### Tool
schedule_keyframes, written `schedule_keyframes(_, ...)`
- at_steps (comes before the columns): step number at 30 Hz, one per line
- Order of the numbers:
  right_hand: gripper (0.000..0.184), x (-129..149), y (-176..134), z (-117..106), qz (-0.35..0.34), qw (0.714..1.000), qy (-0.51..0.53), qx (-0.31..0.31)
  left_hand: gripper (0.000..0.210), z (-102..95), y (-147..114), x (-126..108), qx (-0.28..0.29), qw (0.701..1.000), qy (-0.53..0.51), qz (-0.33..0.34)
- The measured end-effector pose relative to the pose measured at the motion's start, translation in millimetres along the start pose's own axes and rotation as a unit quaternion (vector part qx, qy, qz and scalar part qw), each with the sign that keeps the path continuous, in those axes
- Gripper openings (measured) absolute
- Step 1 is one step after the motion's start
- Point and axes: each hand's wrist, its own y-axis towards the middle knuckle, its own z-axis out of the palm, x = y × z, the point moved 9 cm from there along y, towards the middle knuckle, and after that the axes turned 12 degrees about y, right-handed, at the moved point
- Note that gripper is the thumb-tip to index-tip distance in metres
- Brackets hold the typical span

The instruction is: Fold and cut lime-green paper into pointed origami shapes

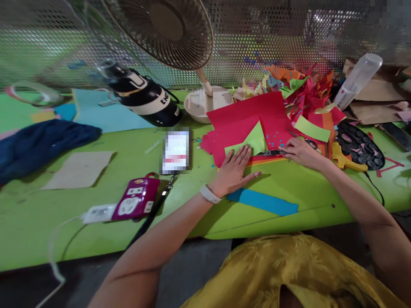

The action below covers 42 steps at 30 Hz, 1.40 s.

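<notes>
My left hand (233,169) lies flat with its fingers spread. It presses on a light green paper piece (257,139), whose pointed corner stands out over a large red sheet (250,111). My right hand (300,149) is closed at the right end of a dark narrow tool (272,152) that lies along the lower edge of the papers. Its exact kind I cannot make out, as the fingers cover part of it. Below my left hand rests a blue paper strip (265,202). Small blue dots are scattered on the red sheet near my right fingertips.
Behind the papers stand a fan (207,100) and a black bottle (150,100). Coloured scraps (305,92) pile up at the back right. A yellow-handled tool (348,160) and a black tray (361,147) lie right. A phone (176,150) and purple pouch (138,199) lie left.
</notes>
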Motion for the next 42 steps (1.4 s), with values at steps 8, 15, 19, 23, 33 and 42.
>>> schedule_keyframes(8, 0.038, 5, 2, 3, -0.003, 0.999, -0.028, -0.017, 0.091, 3.4, 1, 3, 0.013, 1.000, -0.026, -0.003)
schedule_keyframes(15, 0.037, 11, 2, 6, -0.005, 0.999, -0.033, 0.008, 0.088, 2.0, 1, 2, 0.019, 0.999, -0.039, -0.005)
schedule_keyframes(19, 0.037, 7, 1, -2, 0.018, 0.998, -0.056, -0.003, 0.081, -11.1, 2, 0, 0.031, 0.994, -0.104, 0.002)
schedule_keyframes(23, 0.036, 0, -1, -6, 0.025, 0.999, -0.046, -0.004, 0.063, -28.0, 4, 24, -0.014, 0.985, -0.170, -0.020)
schedule_keyframes(33, 0.040, 5, -1, -1, -0.008, 0.998, -0.052, -0.020, 0.050, -5.7, 8, 60, 0.060, 0.988, -0.139, 0.015)
schedule_keyframes(42, 0.040, 9, 6, 13, -0.002, 0.999, -0.048, -0.012, 0.051, -6.1, 10, 58, 0.070, 0.988, -0.135, 0.012)
